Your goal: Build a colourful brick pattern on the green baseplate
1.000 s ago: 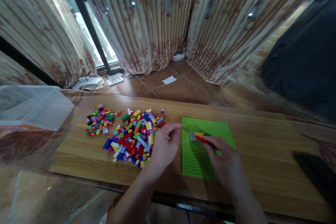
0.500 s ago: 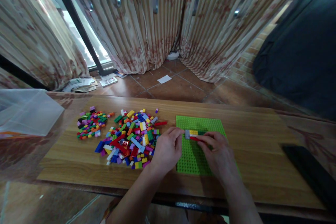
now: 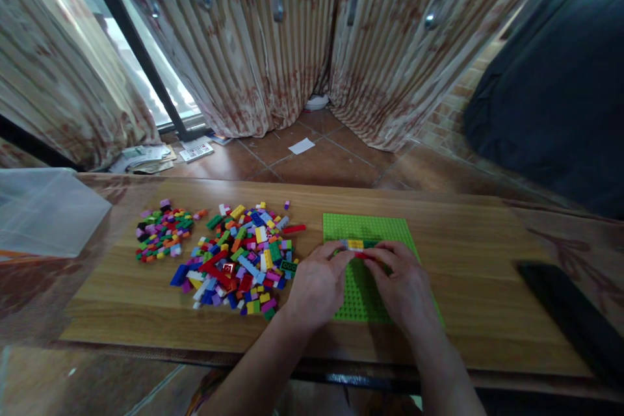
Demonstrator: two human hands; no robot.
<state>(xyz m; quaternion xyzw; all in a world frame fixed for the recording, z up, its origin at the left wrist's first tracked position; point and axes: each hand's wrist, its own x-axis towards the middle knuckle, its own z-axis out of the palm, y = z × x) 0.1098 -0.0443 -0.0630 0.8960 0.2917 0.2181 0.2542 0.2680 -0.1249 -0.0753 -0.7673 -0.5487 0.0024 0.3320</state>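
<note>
A green studded baseplate (image 3: pixel 370 229) lies on the wooden board. A short row of bricks, grey, yellow and green (image 3: pixel 355 244), stands on it. My right hand (image 3: pixel 402 283) pinches a thin red brick (image 3: pixel 364 255) against the front of that row. My left hand (image 3: pixel 316 283) rests on the plate's left edge, its fingers curled and touching the grey end of the row. To the left lies a big pile of mixed coloured bricks (image 3: pixel 238 257), and farther left a smaller pile (image 3: pixel 163 234).
A clear plastic container (image 3: pixel 46 211) sits at the far left. A dark flat object (image 3: pixel 565 309) lies at the board's right end. Beyond the table are striped curtains (image 3: pixel 273 39), a tiled floor with papers (image 3: pixel 146 157), and a dark shape (image 3: pixel 550 91) at right.
My left hand has moved right from the brick pile onto the baseplate's edge and the brick row. My right hand brought the red brick down against the row. The camera shifted slightly.
</note>
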